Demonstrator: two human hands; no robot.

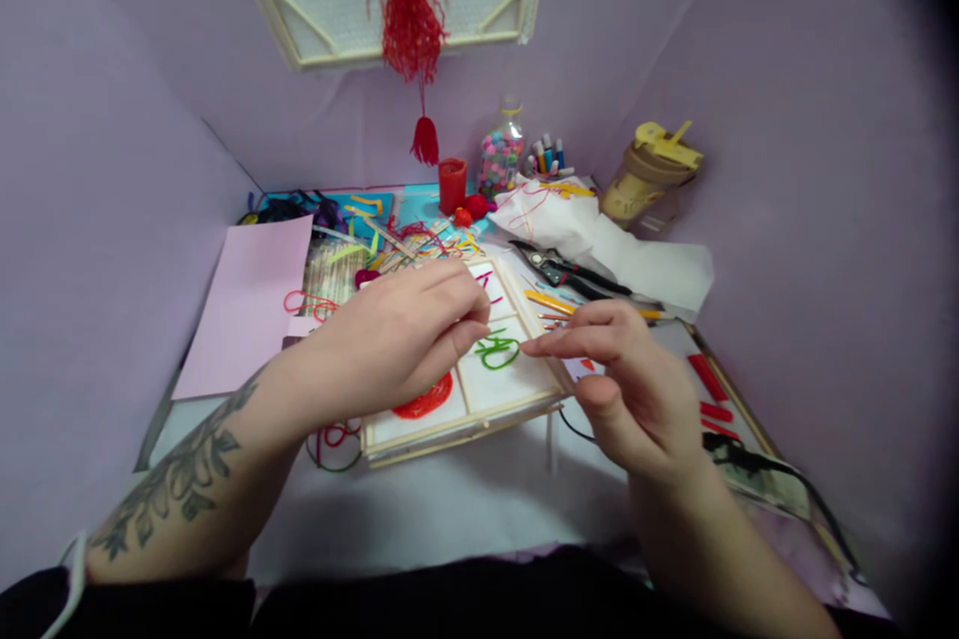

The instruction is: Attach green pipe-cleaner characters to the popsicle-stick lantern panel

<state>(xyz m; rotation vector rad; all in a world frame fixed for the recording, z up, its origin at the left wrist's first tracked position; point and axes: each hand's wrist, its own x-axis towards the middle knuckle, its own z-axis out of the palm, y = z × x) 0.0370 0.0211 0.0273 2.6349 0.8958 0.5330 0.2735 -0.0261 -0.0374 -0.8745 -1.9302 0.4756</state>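
My left hand [420, 324] reaches over a white framed panel [516, 381], its thumb and fingertips pinched beside a green yarn design [497, 351]. Whatever the pinch holds, if anything, is hidden. My right hand [629, 374] is open, the index finger stretched to the right edge of the green yarn and the thumb held apart. Pale wooden strips border the panel and divide it into sections. A round red-orange yarn patch [426, 399] fills the near left section, partly under my left hand. Magenta yarn lines [486, 288] show in the far section.
Black-handled pruning shears [569, 272] lie behind the panel, near crumpled white cloth [636, 260]. A pink sheet [251, 305] is at left. Behind stand a red candle-like cylinder [453, 186], a bottle of pompoms [501, 155] and a lidded cup [642, 182]. Loose sticks [427, 242] are scattered.
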